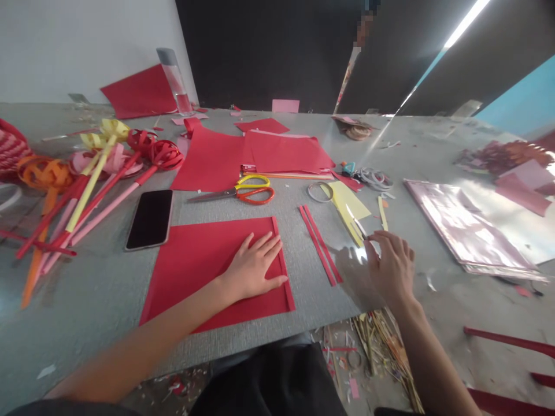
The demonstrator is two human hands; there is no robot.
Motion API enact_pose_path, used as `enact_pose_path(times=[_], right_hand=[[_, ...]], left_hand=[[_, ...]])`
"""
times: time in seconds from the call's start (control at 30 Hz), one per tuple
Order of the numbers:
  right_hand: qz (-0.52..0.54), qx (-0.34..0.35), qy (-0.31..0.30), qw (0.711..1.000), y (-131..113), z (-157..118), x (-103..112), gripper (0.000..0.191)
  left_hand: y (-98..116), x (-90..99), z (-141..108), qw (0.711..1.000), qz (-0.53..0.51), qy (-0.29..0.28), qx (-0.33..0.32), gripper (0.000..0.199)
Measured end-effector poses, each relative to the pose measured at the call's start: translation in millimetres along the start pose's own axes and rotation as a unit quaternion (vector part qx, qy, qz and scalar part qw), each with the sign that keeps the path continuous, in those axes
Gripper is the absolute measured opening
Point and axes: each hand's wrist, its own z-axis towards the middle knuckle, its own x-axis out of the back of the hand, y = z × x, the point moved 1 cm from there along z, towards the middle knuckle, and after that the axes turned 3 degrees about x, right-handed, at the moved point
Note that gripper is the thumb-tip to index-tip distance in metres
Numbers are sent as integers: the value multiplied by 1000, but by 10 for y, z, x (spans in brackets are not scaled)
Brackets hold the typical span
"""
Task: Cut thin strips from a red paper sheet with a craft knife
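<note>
A: Surface and stock?
B: Streaky grey table (87,300). Near its front edge: flat, matte red rectangular paper sheet (199,254); narrow band along its right side, fold or strip, can't tell. Overlapping red paper sheets (286,151) behind. Right: glossy silvery-pink plastic packet (472,231), creased.
A: Left side?
B: Bundle of rolled-paper sticks with looped-strip heads (91,186), red, pink, yellow, orange.
A: Hands?
B: Left hand (255,266) palm down on red sheet, fingers spread, gripping nothing; its forearm crosses the sheet. Right hand (392,263) to the right, fingertips pinched on something slim.
A: Obstructions?
B: Black flat phone (150,219) right at the sheet's far-left corner. Steel scissors with yellow and orange handles (237,192) just beyond far edge.
A: Small stuff?
B: Pale yellow paper piece (352,199), two thin red paper strips (323,245) between the hands, white ring (319,200). Smallest: slim light-coloured tool (356,222) in the pinch, type unclear.
</note>
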Motion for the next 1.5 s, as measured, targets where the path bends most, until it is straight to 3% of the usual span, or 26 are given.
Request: enact_pose_path(times=[0.1, 0.2, 0.33, 0.5, 0.83, 1.03, 1.2, 1.5], right_hand=[[73, 78, -11, 994, -107, -90, 125, 18], [161, 130, -81, 975, -288, -292, 266, 19], [217, 158, -199, 942, -497, -655, 457, 33], [244, 181, -253, 919, -647, -1016, 590, 40], [250, 131, -227, 932, -862, -1186, 583, 38], [244, 120, -225, 936, -855, -1200, 632, 40], [277, 145, -219, 924, -886, -1212, 674, 46], [250, 119, -207, 938, -911, -1151, 635, 36]], left_hand=[[-8, 22, 47, 999, 2, -38, 24, 86], [8, 8, 97, 998, 4, -46, 45, 92], [53, -44, 138, 997, -1, -42, 64, 99], [91, -82, 129, 997, -1, -24, 70, 101], [97, -91, 132, 997, -7, -30, 70, 122], [120, -57, 154, 995, -10, -59, 77, 123], [102, -84, 135, 997, -9, -37, 64, 122], [95, -87, 126, 997, -8, -32, 64, 120]])
